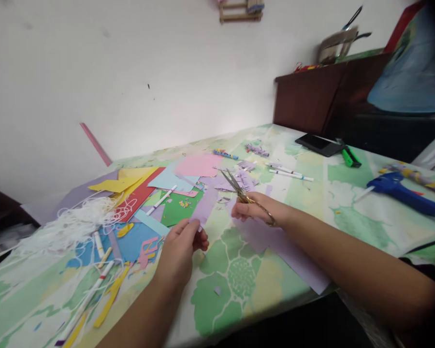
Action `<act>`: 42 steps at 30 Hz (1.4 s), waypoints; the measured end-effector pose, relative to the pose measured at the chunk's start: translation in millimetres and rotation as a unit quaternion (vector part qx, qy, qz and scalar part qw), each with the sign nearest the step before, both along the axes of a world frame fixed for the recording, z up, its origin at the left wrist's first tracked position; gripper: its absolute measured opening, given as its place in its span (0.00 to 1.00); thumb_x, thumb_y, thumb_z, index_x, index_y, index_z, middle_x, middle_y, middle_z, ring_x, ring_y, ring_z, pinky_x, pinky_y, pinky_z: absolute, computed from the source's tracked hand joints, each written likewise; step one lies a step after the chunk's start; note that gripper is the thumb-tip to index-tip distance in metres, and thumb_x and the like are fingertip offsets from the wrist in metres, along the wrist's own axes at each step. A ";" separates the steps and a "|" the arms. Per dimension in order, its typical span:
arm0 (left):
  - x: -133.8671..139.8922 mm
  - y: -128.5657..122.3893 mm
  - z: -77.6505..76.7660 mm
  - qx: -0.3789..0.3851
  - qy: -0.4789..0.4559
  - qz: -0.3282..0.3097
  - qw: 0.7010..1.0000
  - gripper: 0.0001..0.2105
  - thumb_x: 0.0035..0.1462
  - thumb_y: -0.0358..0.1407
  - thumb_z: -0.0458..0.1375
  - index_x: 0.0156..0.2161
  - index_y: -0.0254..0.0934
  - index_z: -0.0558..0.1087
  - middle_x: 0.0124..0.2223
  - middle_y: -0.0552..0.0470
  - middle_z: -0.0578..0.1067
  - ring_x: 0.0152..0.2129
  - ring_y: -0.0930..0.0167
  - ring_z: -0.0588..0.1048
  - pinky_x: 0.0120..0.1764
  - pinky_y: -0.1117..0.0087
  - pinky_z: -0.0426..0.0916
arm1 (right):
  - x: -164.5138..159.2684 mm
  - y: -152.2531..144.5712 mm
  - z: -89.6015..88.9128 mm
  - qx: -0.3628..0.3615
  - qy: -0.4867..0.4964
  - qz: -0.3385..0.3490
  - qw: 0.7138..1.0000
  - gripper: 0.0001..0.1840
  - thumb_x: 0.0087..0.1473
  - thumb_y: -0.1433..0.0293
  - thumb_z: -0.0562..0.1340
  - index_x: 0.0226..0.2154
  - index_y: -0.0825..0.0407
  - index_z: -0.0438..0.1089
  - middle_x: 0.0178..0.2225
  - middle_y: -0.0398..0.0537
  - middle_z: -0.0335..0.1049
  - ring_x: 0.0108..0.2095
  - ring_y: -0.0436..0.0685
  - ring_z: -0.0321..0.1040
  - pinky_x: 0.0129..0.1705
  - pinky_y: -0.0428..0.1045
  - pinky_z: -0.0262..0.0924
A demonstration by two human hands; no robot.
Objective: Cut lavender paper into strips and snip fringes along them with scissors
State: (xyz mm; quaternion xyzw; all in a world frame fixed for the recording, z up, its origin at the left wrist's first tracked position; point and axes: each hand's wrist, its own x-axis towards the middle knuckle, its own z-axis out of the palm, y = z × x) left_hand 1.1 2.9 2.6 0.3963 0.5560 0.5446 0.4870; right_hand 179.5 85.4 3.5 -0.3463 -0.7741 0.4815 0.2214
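My right hand is closed round the gold handles of a pair of scissors. Their blades are slightly apart and point up and to the left, over lilac paper scraps. My left hand pinches a lilac paper strip between thumb and fingers; the strip reaches away from me. A larger lilac paper sheet lies partly beneath my right forearm. Between my hands is the green and white flowered tablecloth, with a tiny scrap on it.
Coloured paper sheets, tangled white string and several markers cover the left side. A blue glue gun with a cord, a green cutter and a dark phone lie at right. A white wall stands behind.
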 end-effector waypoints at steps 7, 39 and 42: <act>6.9 -1.6 -6.5 -0.003 0.041 -0.095 0.995 0.08 0.43 0.36 0.52 0.21 0.32 0.65 0.19 0.56 0.66 0.17 0.77 0.65 0.23 0.74 0.60 | -23.5 -6.1 -18.0 -0.092 0.215 -0.080 0.969 0.14 0.37 0.66 0.59 0.19 0.52 0.50 0.16 0.38 0.57 0.20 0.47 0.60 0.20 0.42 0.51; 6.6 -2.9 -14.3 0.209 0.545 -0.141 0.799 0.12 0.49 0.39 0.42 0.27 0.37 0.66 0.26 0.52 0.69 0.25 0.71 0.67 0.29 0.70 0.60 | 97.1 -72.7 35.4 0.254 0.184 -0.528 0.789 0.12 0.37 0.63 0.57 0.24 0.50 0.52 0.15 0.35 0.51 0.14 0.45 0.48 0.16 0.43 0.45; 19.5 -5.2 0.8 0.237 0.516 -0.110 0.816 0.12 0.48 0.39 0.44 0.30 0.37 0.66 0.30 0.50 0.71 0.27 0.71 0.69 0.30 0.70 0.62 | 94.7 -81.2 37.6 0.240 0.194 -0.502 0.808 0.12 0.37 0.64 0.57 0.25 0.50 0.52 0.16 0.36 0.52 0.15 0.45 0.48 0.16 0.43 0.45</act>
